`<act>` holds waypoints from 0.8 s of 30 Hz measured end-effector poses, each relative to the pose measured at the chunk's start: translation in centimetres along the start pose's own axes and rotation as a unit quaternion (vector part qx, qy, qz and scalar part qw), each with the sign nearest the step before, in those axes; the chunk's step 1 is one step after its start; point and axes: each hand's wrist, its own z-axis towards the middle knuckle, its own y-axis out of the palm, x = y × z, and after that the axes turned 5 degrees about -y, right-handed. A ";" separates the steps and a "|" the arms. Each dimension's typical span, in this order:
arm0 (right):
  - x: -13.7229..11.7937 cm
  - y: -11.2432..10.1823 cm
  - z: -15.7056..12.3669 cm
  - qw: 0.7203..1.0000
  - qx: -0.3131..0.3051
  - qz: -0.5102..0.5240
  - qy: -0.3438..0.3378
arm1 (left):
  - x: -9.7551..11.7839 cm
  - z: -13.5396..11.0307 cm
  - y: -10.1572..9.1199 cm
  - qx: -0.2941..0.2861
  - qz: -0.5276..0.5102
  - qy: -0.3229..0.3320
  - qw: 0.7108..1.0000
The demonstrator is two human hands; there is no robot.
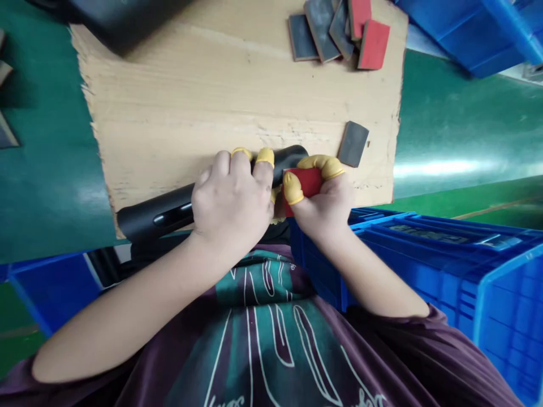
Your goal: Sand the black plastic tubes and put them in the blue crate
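Observation:
A black tube-like part (139, 217) with a glossy slot in its side lies slantwise along the near edge of a cardboard sheet (190, 96). My left hand (235, 195) is wrapped over its middle, yellow finger cots on several fingertips. At the tube's right end, my right hand (324, 198) pinches a red sanding block (309, 181) between thumb and fingers, also in yellow cots. The block is against or right beside the tube; the exact contact is hidden by the fingers. A dark grey sanding block (353, 144) rests on the cardboard just beyond my right hand.
Several grey and red blocks (324, 31) lie grouped at the far right of the cardboard. Another black object (123, 22) stands at the far left. Blue crates (424, 249) are at my right, and a blue bin (479, 34) sits on the green table (458, 118).

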 end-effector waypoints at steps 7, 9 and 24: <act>0.3 -0.1 -0.1 1.000 -0.013 0.022 0.016 | 0.1 0.3 0.0 -0.007 0.010 -0.005 1.000; 0.3 -0.1 -0.1 0.999 -0.020 0.024 0.031 | 0.2 0.3 0.0 -0.007 0.011 -0.008 1.000; -0.2 -0.7 0.3 0.994 -0.080 0.015 0.066 | 0.1 -0.1 0.8 0.047 0.018 0.011 0.999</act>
